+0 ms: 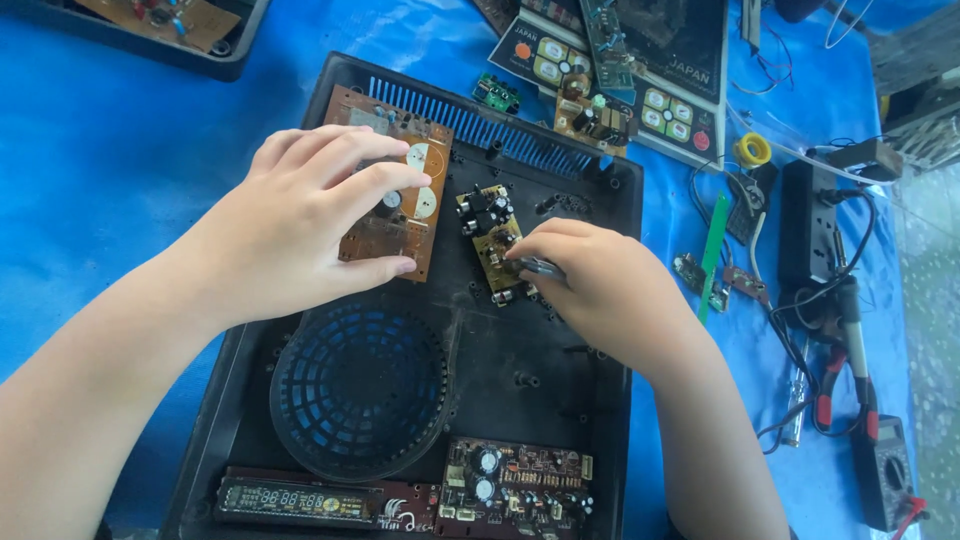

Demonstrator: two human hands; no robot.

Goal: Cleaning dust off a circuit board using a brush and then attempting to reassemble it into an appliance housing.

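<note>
Head view: my left hand (pixel 300 225) presses flat, fingers spread, on the brown board (pixel 392 180) near the tray's (pixel 560 400) far-left corner. My right hand (pixel 590 285), pinched shut on a thin dark tool (pixel 540 267), sets its tip on the small board (pixel 492 243) mid-tray. I judge it best to keep the tool steady and upright, pinning the board so nothing skids.
</note>
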